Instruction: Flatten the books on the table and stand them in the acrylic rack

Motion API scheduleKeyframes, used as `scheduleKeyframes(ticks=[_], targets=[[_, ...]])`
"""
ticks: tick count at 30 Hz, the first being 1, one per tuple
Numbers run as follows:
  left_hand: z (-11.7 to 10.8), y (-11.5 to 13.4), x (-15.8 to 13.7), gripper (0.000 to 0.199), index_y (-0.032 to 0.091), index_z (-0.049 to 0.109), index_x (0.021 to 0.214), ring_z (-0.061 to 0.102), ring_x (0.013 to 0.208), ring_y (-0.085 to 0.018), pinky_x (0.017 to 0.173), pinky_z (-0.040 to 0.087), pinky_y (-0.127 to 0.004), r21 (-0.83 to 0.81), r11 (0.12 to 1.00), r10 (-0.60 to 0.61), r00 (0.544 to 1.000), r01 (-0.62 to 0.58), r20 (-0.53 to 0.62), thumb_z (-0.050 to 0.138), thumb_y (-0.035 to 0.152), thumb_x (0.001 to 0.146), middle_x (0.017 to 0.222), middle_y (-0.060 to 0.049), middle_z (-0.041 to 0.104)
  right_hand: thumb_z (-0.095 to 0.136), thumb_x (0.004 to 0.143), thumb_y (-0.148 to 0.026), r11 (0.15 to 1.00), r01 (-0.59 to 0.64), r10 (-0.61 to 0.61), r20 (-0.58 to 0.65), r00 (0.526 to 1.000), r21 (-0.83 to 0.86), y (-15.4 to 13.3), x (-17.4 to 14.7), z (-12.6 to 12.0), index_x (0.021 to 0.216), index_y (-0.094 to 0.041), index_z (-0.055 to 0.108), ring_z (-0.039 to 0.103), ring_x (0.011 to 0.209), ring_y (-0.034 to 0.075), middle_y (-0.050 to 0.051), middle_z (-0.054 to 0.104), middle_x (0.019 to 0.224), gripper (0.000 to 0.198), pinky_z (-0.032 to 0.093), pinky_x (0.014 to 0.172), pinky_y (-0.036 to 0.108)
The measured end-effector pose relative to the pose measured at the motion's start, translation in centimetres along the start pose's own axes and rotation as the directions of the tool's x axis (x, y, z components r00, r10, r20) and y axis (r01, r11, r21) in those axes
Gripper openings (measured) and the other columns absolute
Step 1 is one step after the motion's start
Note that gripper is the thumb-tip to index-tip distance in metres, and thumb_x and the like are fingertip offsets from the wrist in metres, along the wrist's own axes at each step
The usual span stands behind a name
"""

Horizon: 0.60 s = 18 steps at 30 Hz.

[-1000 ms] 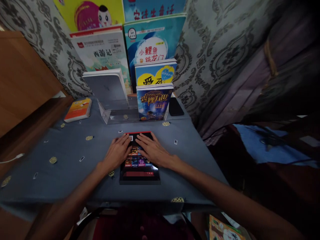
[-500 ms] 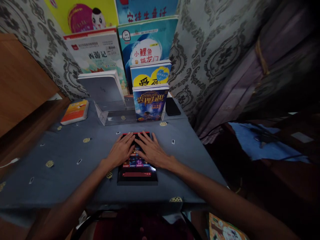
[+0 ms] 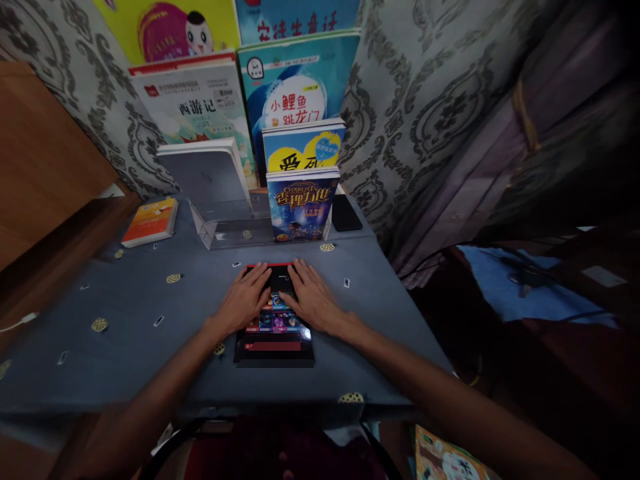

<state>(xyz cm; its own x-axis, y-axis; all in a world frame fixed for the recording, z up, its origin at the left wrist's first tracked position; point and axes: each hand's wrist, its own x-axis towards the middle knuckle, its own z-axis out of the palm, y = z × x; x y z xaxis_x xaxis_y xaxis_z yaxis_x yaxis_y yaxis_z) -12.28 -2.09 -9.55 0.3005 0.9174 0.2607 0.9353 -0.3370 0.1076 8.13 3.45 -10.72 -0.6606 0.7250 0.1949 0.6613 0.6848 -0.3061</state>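
A glossy black book (image 3: 276, 338) with rows of small coloured pictures and a red strip lies flat on the blue-grey tablecloth in front of me. My left hand (image 3: 245, 297) rests open on its left side, fingers stretched toward the far edge. On its right side lies my right hand (image 3: 314, 297), also open, with the palm down and partly over the book's right edge. Both hands cover parts of the cover, whose middle shows between them.
Behind the book stands a clear acrylic stand (image 3: 235, 237) holding a blue book (image 3: 303, 207) and a grey-covered one (image 3: 207, 177), with several picture books farther back. An orange book (image 3: 151, 222) lies at the left. A black phone (image 3: 346, 213) lies at the back right.
My right hand has slid to the right, away from my left hand, uncovering more of the book's middle. My left hand stays nearly in place.
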Motion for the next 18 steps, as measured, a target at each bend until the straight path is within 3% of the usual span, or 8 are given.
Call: scheduleKeyframes(ticks=[10,18], targets=[[-0.1,-0.8,1.5,0.044,0.012,0.052,0.140,0.046,0.142,-0.027,0.118,0.035,-0.050,0.022,0.998,-0.055,0.998,0.055,0.008,0.040,0.028,0.101,0.151,-0.016,0.049,0.045,0.099,-0.047,0.994,0.070,-0.071,0.014,0.997,0.081,1.5,2.6,0.0,0.150,-0.003,0.039,0.024,0.151,0.035,0.026,0.031,0.160,0.068,0.027,0.121,0.057],[0.0,-0.8,1.4,0.044,0.015,0.051,0.141,0.044,0.143,-0.026,0.118,0.034,-0.050,0.007,0.998,-0.065,0.998,0.065,0.007,0.040,0.027,0.101,0.152,-0.014,0.049,0.043,0.100,-0.040,1.000,0.010,-0.010,-0.002,1.000,0.012,1.0,2.2,-1.1,0.143,-0.001,0.049,0.033,0.148,0.033,0.024,0.043,0.154,0.058,0.024,0.123,0.052]])
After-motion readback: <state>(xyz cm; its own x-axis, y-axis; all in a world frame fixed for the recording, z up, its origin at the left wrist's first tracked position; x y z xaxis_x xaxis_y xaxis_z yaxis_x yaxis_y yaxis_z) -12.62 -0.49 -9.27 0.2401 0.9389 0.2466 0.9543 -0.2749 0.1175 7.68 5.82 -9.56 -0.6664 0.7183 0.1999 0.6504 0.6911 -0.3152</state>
